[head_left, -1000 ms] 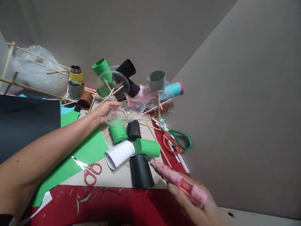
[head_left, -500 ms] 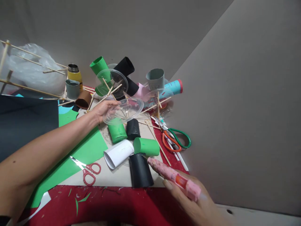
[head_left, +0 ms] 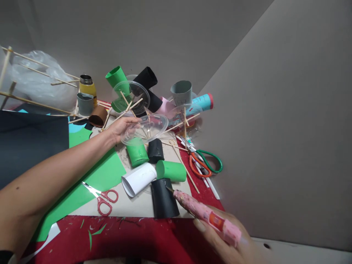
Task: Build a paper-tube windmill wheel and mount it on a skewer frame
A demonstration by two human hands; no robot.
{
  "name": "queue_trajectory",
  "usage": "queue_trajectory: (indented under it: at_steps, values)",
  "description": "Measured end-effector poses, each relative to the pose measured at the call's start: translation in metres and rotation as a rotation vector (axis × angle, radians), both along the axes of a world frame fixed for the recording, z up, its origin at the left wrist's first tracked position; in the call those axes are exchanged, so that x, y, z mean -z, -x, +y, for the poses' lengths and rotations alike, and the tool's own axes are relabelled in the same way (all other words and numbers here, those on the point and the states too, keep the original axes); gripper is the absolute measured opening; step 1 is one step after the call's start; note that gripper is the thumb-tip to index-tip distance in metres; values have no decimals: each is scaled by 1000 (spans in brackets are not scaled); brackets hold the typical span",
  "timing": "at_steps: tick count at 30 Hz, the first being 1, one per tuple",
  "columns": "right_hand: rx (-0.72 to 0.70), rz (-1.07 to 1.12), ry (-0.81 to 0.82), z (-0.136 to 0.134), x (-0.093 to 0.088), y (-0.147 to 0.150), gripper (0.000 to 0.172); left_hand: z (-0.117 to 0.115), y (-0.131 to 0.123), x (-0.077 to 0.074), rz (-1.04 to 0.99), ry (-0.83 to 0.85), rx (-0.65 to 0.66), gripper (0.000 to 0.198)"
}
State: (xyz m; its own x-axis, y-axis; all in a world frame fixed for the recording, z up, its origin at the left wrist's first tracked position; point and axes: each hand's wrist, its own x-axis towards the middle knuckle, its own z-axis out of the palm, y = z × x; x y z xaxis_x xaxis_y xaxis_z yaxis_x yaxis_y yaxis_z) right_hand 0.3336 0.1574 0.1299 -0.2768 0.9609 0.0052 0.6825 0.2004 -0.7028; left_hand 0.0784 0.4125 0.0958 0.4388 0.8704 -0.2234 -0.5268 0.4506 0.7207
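My left hand [head_left: 121, 129] grips the edge of a clear plastic lid [head_left: 154, 128], held tilted above the paper rolls. My right hand [head_left: 217, 229] is closed around a pink glue gun [head_left: 196, 207] with a red part on its side. Its thin nozzle points left, at the upper right of a black paper roll [head_left: 165, 201]; whether it touches cannot be told. A small shiny spot shows near that roll's top. Close by lie a white roll [head_left: 139, 179], a green roll [head_left: 173, 171], another green roll [head_left: 137, 154] and a smaller black roll [head_left: 155, 151].
Red-handled scissors [head_left: 104, 201] lie left on green paper [head_left: 110, 165]. Larger scissors [head_left: 206, 163] with green and orange handles rest by the right wall. Behind are wooden sticks [head_left: 181, 126], a yellow bottle [head_left: 87, 88], a grey paper roll [head_left: 181, 92] and a plastic bag [head_left: 44, 80].
The glue gun in my right hand has moved slightly down and to the right, with its nozzle drawn back from the black roll's top edge. My left hand and the lid stay put.
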Motion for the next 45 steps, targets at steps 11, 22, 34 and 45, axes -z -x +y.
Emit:
queue_trajectory:
  at_steps: [11, 22, 34, 45]
  values:
    - [55, -14, 49, -17, 4, -3, 37, 0, -1, -2, 18, 18, -6, 13]
    - [53, 0, 37, -26, 5, -5, 37, 0, 0, 0, 7, 25, 9, 11]
    - [39, 43, 1, 6, 1, 4, 37, -1, 0, -2, 25, 8, 6, 12]
    - [16, 57, 0, 14, 7, 5, 39, 1, 0, 1, 24, 1, 0, 10]
